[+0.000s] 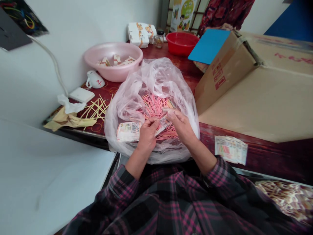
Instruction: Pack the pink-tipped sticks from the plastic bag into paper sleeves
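A large clear plastic bag (171,73) lies spread open before me, full of thin pink sticks (155,106) with a few orange and green ones among them. Over it my left hand (148,133) pinches the edge of a small printed plastic packet (164,123). Close by on the right, my right hand (180,125) has thumb and fingers pressed together at the packet's upper side; what sits between the tips is too small to make out. A stack of flat printed packets (128,131) rests on the bag left of my left hand.
A pink basin (113,70) with small bundles, a white mug (95,80) and loose yellow sticks (97,107) are on the left. Filled packets (231,149) lie right, before a big cardboard box (254,88). A red basin (182,44) stands behind, near another person's patterned clothing (226,13).
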The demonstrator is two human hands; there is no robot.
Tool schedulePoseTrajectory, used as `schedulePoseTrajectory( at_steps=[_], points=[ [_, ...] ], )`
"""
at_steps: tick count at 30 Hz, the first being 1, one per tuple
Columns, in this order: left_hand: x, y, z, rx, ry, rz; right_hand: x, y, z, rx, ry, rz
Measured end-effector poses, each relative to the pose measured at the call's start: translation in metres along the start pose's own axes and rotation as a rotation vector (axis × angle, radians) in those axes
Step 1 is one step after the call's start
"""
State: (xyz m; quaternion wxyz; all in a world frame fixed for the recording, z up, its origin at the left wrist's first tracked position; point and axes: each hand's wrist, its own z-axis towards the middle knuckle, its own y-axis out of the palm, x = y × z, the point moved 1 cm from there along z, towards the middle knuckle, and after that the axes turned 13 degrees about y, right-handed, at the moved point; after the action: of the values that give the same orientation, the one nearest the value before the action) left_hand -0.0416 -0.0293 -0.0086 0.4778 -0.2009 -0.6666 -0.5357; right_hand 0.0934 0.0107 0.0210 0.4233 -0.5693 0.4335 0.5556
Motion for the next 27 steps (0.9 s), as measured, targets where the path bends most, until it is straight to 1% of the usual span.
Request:
schedulePoseTrajectory(
  at_steps=[3,5,7,9,12,14,16,18,19,21,24,25,27],
  points=[
    [0.000,0.003,-0.002,-0.015,0.032,0.016,0.004,0.002,0.001,0.027,0.026,0.118],
    [0.001,0.005,-0.004,-0.016,0.021,-0.014,0.006,0.004,0.001,0.076,0.017,0.233],
    [0.001,0.007,-0.005,-0.011,-0.003,-0.054,0.005,0.004,0.001,0.084,-0.005,0.287],
    [0.001,0.007,-0.006,-0.007,-0.012,-0.077,0.001,0.003,0.000,0.048,-0.005,0.240],
    [0.002,0.007,-0.006,-0.008,-0.010,-0.095,-0.004,-0.001,-0.002,0.010,-0.005,0.056],
    [0.002,0.008,-0.007,-0.029,-0.016,-0.111,-0.006,-0.003,-0.003,-0.018,-0.005,-0.050],
    [0.003,0.009,-0.007,-0.055,-0.005,-0.125,-0.005,-0.005,-0.004,-0.066,0.023,-0.079],
    [0.004,0.009,-0.005,-0.060,0.034,-0.133,-0.002,-0.007,-0.002,-0.094,0.073,-0.014],
    [0.004,0.007,-0.004,-0.052,0.058,-0.135,0.000,-0.009,-0.001,-0.091,0.098,0.028],
    [0.003,0.003,0.001,-0.030,0.106,-0.129,0.003,-0.014,0.003,-0.042,0.120,0.061],
    [0.003,-0.003,0.006,-0.002,0.174,-0.091,0.001,-0.023,0.006,0.089,0.051,-0.085],
    [0.004,-0.003,0.006,0.005,0.198,-0.071,-0.001,-0.024,0.006,0.110,0.028,-0.142],
    [0.006,-0.002,0.004,-0.003,0.247,-0.022,-0.004,-0.022,0.002,0.068,0.055,-0.186]
  ],
)
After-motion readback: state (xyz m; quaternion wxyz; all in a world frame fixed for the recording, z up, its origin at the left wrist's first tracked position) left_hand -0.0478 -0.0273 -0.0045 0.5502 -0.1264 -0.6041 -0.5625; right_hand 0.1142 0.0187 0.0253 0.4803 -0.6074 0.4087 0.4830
